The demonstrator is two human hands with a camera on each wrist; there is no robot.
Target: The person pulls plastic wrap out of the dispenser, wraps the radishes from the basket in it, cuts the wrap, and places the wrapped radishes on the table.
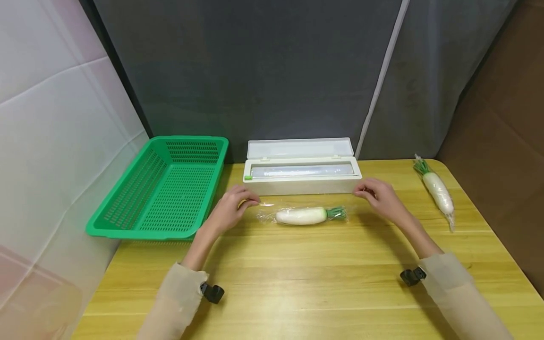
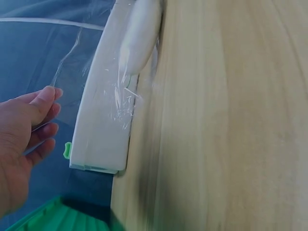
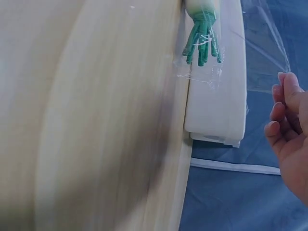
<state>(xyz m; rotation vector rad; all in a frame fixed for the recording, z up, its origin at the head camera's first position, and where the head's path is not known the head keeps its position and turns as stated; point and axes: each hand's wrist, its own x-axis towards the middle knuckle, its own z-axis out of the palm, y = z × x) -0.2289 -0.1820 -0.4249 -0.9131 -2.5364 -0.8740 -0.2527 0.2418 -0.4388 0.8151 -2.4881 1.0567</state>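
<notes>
A white radish with cut green stalks lies crosswise on the table, partly wrapped in clear cling film. My left hand pinches one corner of the film between thumb and index finger, left of the radish. On the other side my right hand pinches the opposite corner. In the left wrist view, a thin film edge runs from the fingertips toward the radish. The right wrist view shows the film stretched up from the right fingertips. Behind the radish stands a white cling film dispenser, its lid raised.
A green plastic basket stands at the left. At the far right lies a second radish, wrapped in film. A small green slider sits at the dispenser's left end. Grey cloth hangs behind the wooden table.
</notes>
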